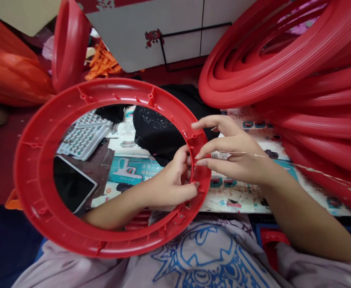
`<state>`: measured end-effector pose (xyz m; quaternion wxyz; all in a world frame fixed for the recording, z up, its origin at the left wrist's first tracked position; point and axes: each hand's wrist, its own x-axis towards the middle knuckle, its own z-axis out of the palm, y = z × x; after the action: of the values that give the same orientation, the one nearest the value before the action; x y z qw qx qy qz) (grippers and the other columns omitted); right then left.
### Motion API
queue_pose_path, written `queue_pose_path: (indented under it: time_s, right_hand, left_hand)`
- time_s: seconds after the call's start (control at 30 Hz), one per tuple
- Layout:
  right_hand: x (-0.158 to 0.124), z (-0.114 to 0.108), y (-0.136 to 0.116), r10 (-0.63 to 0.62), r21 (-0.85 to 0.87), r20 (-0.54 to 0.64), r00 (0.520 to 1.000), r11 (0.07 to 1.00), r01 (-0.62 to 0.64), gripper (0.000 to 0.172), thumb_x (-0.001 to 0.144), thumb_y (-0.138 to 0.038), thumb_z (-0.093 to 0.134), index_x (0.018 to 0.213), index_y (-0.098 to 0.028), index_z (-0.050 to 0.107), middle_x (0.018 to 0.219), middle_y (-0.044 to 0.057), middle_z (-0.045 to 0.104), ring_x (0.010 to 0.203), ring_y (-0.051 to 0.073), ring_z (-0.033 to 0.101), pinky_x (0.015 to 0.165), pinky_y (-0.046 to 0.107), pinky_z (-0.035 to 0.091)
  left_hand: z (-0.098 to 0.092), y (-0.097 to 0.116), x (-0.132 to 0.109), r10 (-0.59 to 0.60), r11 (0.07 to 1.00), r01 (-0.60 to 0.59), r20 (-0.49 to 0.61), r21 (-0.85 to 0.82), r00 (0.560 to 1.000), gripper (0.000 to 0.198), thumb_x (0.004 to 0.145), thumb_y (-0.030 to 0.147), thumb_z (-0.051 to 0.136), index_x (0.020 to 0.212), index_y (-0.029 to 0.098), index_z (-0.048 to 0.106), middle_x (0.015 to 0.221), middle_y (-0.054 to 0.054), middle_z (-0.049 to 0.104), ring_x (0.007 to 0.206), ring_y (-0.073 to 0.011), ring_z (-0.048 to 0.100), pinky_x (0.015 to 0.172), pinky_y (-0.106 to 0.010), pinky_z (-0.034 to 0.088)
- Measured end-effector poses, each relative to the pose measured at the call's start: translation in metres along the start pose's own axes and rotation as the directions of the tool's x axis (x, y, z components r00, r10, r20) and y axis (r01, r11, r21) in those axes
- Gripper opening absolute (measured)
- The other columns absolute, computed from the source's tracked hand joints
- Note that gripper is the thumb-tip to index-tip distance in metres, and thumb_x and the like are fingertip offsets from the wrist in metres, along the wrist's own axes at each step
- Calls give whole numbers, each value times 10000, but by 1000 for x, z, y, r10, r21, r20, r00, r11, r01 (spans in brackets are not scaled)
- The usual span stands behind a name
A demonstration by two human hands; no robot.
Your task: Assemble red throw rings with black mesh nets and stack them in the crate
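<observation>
A large red plastic ring point(31, 168), a hollow channel with small ribs and posts inside, is tilted in front of me. My left hand point(177, 180) reaches through its opening and grips the right side, thumb on the channel and fingers around the inner rim. At that same side is my right hand point(235, 150), two fingertips close together at the channel and another finger stretched above them. A thin copper-coloured wire point(310, 170) with tiny bead-like spots runs across the right hand and off to the right. Fingertips partly hide its end at the ring.
Red rings point(238, 90) are piled at the right; another red ring point(70, 48) stands at back left. Black cloth point(157, 132), a tablet-like device point(73, 184) and trays of small round parts point(85, 138) lie behind the held ring. Orange pieces point(103, 60) lie farther back.
</observation>
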<state>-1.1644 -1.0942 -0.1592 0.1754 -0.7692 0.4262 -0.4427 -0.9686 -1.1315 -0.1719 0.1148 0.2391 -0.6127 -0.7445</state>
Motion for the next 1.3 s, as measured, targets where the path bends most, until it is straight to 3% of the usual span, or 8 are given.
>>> queue_pose_path:
  time_s: [0.1,0.23,0.47,0.63,0.77,0.87,1.1,1.3]
  right_hand:
    - [-1,6,-1,55,-10,-19,998,998,-55,56,803,-150,671,794,-203,688,1387,58,446,1328,245,402,1096,474,362]
    - [-1,8,3,40,99,32,999,994,-43,73,826,-117,630,807,-180,662,1469,67,335,1403,240,318,1143,453,335]
    - [-1,1,7,-94,102,109,990,991,82,45,830,-129,637,796,-158,642,1323,106,522,1253,209,478,1067,385,407]
    - [-1,3,-2,56,224,149,987,971,-89,93,748,-71,660,756,-164,661,1279,63,519,1174,160,534,941,252,475]
    - [0,5,-9,204,275,162,966,930,-242,109,709,-57,656,709,-165,667,1251,45,509,1077,131,570,826,208,498]
    - [1,5,-8,234,302,195,952,910,-285,106,705,-52,652,699,-156,671,1231,46,511,1043,118,574,813,201,491]
    - [6,5,-9,306,294,273,912,876,-381,74,709,-89,689,690,-159,700,1205,38,543,1070,145,577,892,277,463]
    - [7,12,-18,366,185,276,889,887,-423,94,658,-57,673,627,-146,669,1201,47,563,1083,207,557,939,383,429]
  left_hand:
    - [1,1,-1,1,999,1,34,-50,999,891,745,69,603,1421,346,93,1019,-19,492,692,-88,522,571,-184,442]
    - [-1,0,-3,-16,1000,15,69,8,998,853,814,108,589,1454,323,67,1021,-41,491,744,-109,546,606,-192,470]
    - [-4,-3,-9,17,1000,-15,200,-11,980,877,872,163,593,1468,383,-11,1222,-75,505,824,-106,589,781,-281,528]
    - [-8,-2,-7,129,985,-109,150,-135,980,901,677,142,805,1398,355,307,1423,-69,401,1207,-227,532,1013,-352,462]
    - [-7,0,-3,136,939,-103,79,-329,988,538,766,206,744,1235,268,488,1229,-58,573,1054,-182,623,884,-280,518]
    - [-3,3,-2,62,930,-45,36,-365,997,467,805,123,686,1199,247,467,1045,-22,630,870,-108,652,754,-200,528]
    - [10,7,-1,-47,942,7,-111,-336,993,560,733,88,648,1210,222,387,916,8,645,713,-90,639,607,-156,501]
    - [13,-4,1,78,996,-85,-207,-24,975,605,689,4,543,1234,212,380,1026,-11,619,903,-131,651,756,-221,521]
